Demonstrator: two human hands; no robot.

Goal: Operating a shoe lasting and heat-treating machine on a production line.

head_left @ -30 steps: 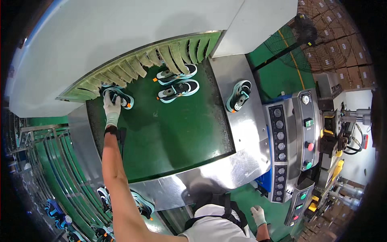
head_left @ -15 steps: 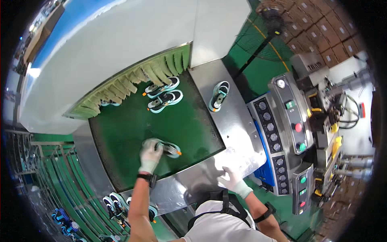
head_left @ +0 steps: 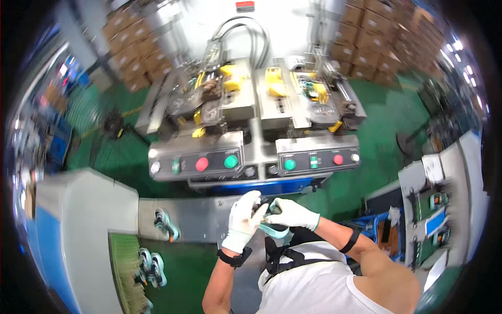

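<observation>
A black and light-teal sneaker (head_left: 275, 231) is held close to my body. My gloved left hand (head_left: 243, 220) closes on it from the left, and the white glove of my right hand (head_left: 296, 213) pinches its upper from the right. Between them my fingers cover much of the shoe, and motion blurs it. Beyond the hands stands a two-station machine with two control panels, the left panel (head_left: 188, 165) and the right panel (head_left: 300, 161), both bearing red and green buttons.
One sneaker (head_left: 166, 225) lies on the metal ledge (head_left: 201, 209) at left. Several more sneakers (head_left: 152, 267) sit on the green belt by the fringed opening (head_left: 125, 261) of a white housing. Yellow clamps (head_left: 274, 81) top the machine. Cardboard boxes (head_left: 133, 47) are stacked behind; a blue cart (head_left: 387, 235) stands right.
The view has turned right, from the belt to the machine. My left hand has carried the sneaker off the belt, and my right hand, empty before, now grips it too.
</observation>
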